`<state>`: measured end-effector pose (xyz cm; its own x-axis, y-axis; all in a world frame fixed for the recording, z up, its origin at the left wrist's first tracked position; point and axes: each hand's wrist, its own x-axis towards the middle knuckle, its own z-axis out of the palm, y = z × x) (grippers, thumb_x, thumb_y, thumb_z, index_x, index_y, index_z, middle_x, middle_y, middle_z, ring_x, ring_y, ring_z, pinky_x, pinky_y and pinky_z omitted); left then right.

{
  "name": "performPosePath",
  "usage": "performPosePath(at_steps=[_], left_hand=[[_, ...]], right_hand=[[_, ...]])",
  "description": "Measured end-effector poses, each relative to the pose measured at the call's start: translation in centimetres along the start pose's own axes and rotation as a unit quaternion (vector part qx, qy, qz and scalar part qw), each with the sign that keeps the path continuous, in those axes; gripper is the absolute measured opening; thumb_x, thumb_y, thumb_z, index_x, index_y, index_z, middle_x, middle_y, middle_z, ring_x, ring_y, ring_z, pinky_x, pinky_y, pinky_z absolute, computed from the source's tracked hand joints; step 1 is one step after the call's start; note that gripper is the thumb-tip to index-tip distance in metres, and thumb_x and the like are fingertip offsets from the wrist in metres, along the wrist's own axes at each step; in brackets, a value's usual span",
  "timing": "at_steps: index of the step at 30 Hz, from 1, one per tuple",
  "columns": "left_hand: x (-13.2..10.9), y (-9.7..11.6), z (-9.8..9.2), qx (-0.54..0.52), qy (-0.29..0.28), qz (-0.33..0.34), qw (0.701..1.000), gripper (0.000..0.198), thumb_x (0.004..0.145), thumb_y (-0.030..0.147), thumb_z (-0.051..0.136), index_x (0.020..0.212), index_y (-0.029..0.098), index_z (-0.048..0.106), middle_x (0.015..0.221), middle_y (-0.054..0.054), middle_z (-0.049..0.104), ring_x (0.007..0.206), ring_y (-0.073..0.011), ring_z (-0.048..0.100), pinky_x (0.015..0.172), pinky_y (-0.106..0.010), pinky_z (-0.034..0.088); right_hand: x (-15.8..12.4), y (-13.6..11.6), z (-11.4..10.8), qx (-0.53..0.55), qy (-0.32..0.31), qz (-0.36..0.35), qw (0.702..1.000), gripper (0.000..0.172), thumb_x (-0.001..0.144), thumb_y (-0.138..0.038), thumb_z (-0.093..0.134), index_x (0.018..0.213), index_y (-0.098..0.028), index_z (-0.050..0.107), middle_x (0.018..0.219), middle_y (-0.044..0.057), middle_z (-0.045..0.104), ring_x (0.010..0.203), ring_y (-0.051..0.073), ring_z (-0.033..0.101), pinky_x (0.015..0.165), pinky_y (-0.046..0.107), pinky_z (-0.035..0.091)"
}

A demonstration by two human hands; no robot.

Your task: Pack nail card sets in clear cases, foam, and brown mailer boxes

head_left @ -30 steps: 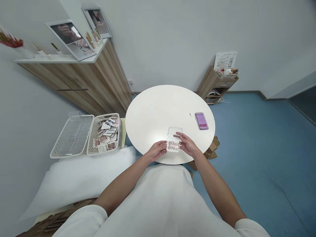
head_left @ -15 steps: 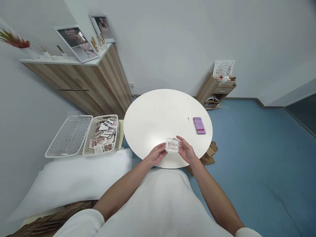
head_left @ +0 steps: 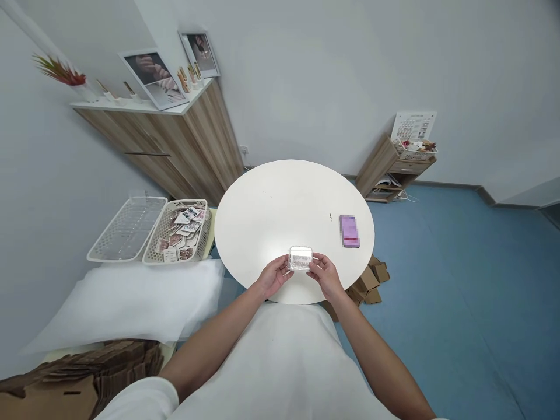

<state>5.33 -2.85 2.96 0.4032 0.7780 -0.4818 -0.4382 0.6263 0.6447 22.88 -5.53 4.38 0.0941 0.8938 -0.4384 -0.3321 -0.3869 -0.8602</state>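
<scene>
A small clear plastic box [head_left: 300, 257] with rows of small pinkish pieces inside is held over the near edge of the round white table [head_left: 280, 210]. Its lid is down. My left hand [head_left: 275, 275] grips its left side with curled fingers. My right hand [head_left: 324, 274] pinches its right side, thumb on top.
A purple blurred object [head_left: 349, 230] lies on the table's right part. Left of the table stand an empty white basket [head_left: 126, 227] and a basket of packets [head_left: 181, 233]. A white cushion [head_left: 126, 303], flat cardboard [head_left: 79, 373], a wooden cabinet [head_left: 175, 140] and a small shelf unit [head_left: 394, 166] surround me.
The box's clear lid, open a second ago, has been folded down shut. Both hands stayed on the box and drew it slightly toward me. The view shifted right.
</scene>
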Motion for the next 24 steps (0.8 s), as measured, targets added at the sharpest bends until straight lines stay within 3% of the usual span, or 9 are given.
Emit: performPosePath(at_steps=[3, 7, 12, 17, 21, 24], left_hand=[[0.1, -0.6, 0.6, 0.141, 0.013, 0.005, 0.99, 0.036, 0.074, 0.041, 0.059, 0.104, 0.021, 0.058, 0.096, -0.006, 0.063, 0.087, -0.0164, 0.059, 0.078, -0.031, 0.045], [0.1, -1.4, 1.1, 0.275, 0.048, 0.055, 0.959, 0.044, 0.069, 0.043, 0.063, 0.105, 0.018, 0.057, 0.083, -0.005, 0.065, 0.078, -0.0171, 0.061, 0.077, -0.033, 0.043], [0.1, -1.6, 1.1, 0.303, 0.087, 0.086, 0.945, 0.041, 0.068, 0.041, 0.064, 0.099, 0.015, 0.057, 0.07, -0.003, 0.063, 0.068, -0.0151, 0.06, 0.075, -0.032, 0.044], [0.3, -2.1, -0.4, 0.316, 0.14, 0.1, 0.933, 0.038, 0.069, 0.04, 0.062, 0.096, 0.014, 0.056, 0.063, 0.0, 0.059, 0.058, -0.0116, 0.055, 0.065, -0.028, 0.044], [0.4, -3.0, -2.0, 0.327, 0.193, 0.092, 0.921, 0.045, 0.073, 0.04, 0.057, 0.11, 0.015, 0.05, 0.073, -0.002, 0.062, 0.063, -0.0123, 0.056, 0.067, -0.029, 0.045], [-0.1, -3.5, -3.2, 0.348, 0.208, 0.092, 0.91, 0.047, 0.078, 0.038, 0.05, 0.12, 0.018, 0.043, 0.093, -0.007, 0.061, 0.081, -0.0152, 0.058, 0.076, -0.031, 0.045]], right_hand=[[0.2, -0.5, -0.9, -0.018, 0.005, -0.012, 1.0, 0.039, 0.062, -0.034, 0.068, 0.097, -0.023, 0.055, 0.094, 0.003, 0.059, 0.086, 0.016, 0.058, 0.073, 0.032, 0.051], [0.3, -0.8, -1.8, -0.042, -0.008, -0.016, 0.999, 0.04, 0.061, -0.036, 0.069, 0.097, -0.023, 0.055, 0.096, 0.003, 0.06, 0.084, 0.016, 0.059, 0.074, 0.034, 0.05], [1.2, -0.6, -1.7, -0.072, -0.032, -0.008, 0.997, 0.042, 0.061, -0.037, 0.069, 0.098, -0.023, 0.054, 0.099, 0.003, 0.057, 0.077, 0.015, 0.059, 0.071, 0.034, 0.05], [2.9, 0.5, -0.7, -0.098, -0.048, 0.004, 0.994, 0.045, 0.059, -0.037, 0.07, 0.096, -0.021, 0.053, 0.087, 0.002, 0.059, 0.071, 0.014, 0.058, 0.067, 0.033, 0.049], [3.8, 2.5, 0.6, -0.138, -0.037, 0.025, 0.989, 0.046, 0.06, -0.039, 0.069, 0.099, -0.022, 0.051, 0.091, 0.003, 0.059, 0.069, 0.015, 0.059, 0.066, 0.033, 0.049], [3.9, 4.5, 2.0, -0.156, -0.012, 0.04, 0.987, 0.044, 0.062, -0.039, 0.066, 0.099, -0.022, 0.05, 0.097, 0.004, 0.057, 0.071, 0.015, 0.059, 0.068, 0.034, 0.049]])
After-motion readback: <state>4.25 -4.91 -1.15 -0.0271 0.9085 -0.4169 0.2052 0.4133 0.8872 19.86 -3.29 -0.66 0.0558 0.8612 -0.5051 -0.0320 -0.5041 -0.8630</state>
